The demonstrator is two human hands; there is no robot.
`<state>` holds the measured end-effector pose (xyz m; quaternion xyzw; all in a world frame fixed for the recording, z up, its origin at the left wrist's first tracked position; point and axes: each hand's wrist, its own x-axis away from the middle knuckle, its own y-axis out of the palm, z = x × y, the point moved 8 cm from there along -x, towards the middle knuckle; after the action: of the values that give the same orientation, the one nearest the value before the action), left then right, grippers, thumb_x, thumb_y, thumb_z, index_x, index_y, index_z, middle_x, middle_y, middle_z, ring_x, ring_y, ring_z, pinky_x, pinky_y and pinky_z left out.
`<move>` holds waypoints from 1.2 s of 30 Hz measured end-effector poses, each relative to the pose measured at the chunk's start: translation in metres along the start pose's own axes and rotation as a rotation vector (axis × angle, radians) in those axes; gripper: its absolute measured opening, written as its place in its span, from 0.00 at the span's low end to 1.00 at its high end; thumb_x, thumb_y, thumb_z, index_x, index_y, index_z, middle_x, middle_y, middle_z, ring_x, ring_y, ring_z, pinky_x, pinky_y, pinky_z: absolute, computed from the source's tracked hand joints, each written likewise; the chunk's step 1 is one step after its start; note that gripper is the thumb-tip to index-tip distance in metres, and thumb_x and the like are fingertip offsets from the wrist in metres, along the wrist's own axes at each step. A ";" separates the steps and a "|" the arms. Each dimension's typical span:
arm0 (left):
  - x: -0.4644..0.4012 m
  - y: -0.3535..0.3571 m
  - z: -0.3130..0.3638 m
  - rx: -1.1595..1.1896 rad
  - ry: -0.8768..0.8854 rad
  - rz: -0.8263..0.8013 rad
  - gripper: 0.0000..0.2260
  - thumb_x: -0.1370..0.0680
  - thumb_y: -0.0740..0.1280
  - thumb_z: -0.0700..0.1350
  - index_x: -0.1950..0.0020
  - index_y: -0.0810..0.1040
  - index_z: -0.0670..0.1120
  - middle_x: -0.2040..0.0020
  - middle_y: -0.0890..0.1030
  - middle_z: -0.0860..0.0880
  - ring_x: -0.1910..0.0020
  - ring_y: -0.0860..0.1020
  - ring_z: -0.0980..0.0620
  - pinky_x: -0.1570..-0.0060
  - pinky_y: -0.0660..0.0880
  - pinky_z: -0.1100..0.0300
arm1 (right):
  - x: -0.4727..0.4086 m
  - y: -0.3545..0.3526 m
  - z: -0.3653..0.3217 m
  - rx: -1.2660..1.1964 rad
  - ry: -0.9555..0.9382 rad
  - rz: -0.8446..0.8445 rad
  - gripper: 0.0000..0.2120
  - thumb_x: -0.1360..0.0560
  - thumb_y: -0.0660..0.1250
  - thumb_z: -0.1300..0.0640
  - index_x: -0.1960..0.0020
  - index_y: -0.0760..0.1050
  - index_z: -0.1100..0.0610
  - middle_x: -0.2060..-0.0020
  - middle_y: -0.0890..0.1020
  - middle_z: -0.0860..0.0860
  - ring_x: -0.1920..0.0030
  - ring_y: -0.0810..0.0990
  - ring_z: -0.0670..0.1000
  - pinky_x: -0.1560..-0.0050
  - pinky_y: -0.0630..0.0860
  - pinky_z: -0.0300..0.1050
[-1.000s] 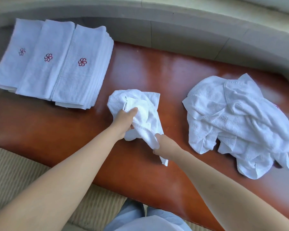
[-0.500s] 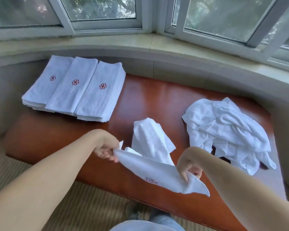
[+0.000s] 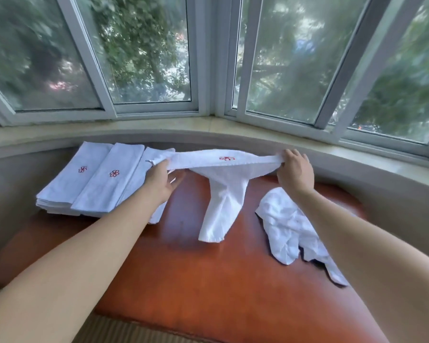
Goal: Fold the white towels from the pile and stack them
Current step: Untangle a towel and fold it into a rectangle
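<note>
Towel (image 3: 223,194), white, one item: stretched in the air above the table between two hands, top edge taut, a red stitched mark on it blurred beyond reading; the middle sags to a narrow tail whose tip hangs at or just above the wood, contact not clear.
Left hand (image 3: 162,180): pinches the towel's left corner with the thumb side, other fingers spread loose below.
Right hand (image 3: 295,170): grasps the right corner, fingers curled over the edge.
Folded stack (image 3: 92,184): three overlapping columns at far left, flat, red flower marks on two; the third partly hidden behind the left hand and forearm.
Pile (image 3: 290,229): crumpled white cloth at right, partly covered by the right forearm.
Table (image 3: 221,280): glossy reddish-brown wood, near edge cut off.
Window (image 3: 208,70): bay, pale frames, blurred greenery outside, curved stone sill.
</note>
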<state>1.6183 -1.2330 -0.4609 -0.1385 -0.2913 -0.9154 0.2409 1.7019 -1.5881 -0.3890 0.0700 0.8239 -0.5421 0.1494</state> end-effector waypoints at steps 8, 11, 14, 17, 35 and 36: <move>0.011 0.009 0.018 0.030 0.086 0.022 0.10 0.16 0.61 0.41 0.40 0.80 0.43 0.46 0.83 0.45 0.48 0.83 0.46 0.50 0.83 0.53 | 0.003 -0.001 0.029 -0.226 0.284 0.066 0.17 0.22 0.55 0.60 0.38 0.74 0.49 0.48 0.82 0.54 0.52 0.77 0.60 0.56 0.71 0.50; 0.016 0.018 0.043 0.067 0.159 0.011 0.08 0.15 0.60 0.41 0.44 0.79 0.44 0.50 0.84 0.45 0.50 0.84 0.47 0.52 0.83 0.55 | -0.006 -0.012 0.027 -0.354 0.395 0.136 0.13 0.17 0.53 0.53 0.39 0.72 0.53 0.50 0.80 0.56 0.51 0.77 0.62 0.55 0.66 0.48; 0.017 0.020 0.061 0.089 0.164 -0.012 0.08 0.16 0.61 0.41 0.41 0.78 0.43 0.50 0.84 0.44 0.52 0.85 0.47 0.52 0.84 0.53 | -0.015 -0.021 0.016 -0.404 0.383 0.112 0.14 0.18 0.52 0.57 0.37 0.73 0.53 0.48 0.81 0.56 0.54 0.73 0.58 0.55 0.65 0.47; 0.020 0.012 0.070 0.065 0.150 -0.007 0.07 0.16 0.61 0.41 0.43 0.78 0.43 0.51 0.84 0.43 0.53 0.85 0.47 0.54 0.84 0.53 | -0.014 -0.026 0.007 -0.302 0.299 0.024 0.17 0.20 0.53 0.59 0.35 0.73 0.52 0.45 0.82 0.57 0.52 0.75 0.60 0.54 0.66 0.47; 0.135 0.017 0.177 0.215 0.627 0.189 0.04 0.22 0.67 0.43 0.52 0.79 0.53 0.53 0.81 0.51 0.54 0.81 0.55 0.64 0.81 0.59 | 0.027 -0.159 -0.070 -1.122 0.189 0.473 0.12 0.20 0.58 0.47 0.61 0.69 0.49 0.70 0.75 0.45 0.72 0.83 0.53 0.79 0.67 0.39; 0.139 0.016 0.179 0.244 0.643 0.201 0.04 0.22 0.67 0.44 0.52 0.79 0.53 0.54 0.81 0.52 0.55 0.81 0.56 0.65 0.81 0.59 | 0.030 -0.165 -0.073 -1.135 0.172 0.510 0.13 0.21 0.59 0.48 0.62 0.67 0.49 0.74 0.72 0.45 0.75 0.80 0.52 0.78 0.68 0.40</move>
<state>1.5294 -1.1873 -0.2562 0.1584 -0.2927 -0.8423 0.4240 1.6157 -1.5887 -0.2277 0.2175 0.9498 0.0401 0.2213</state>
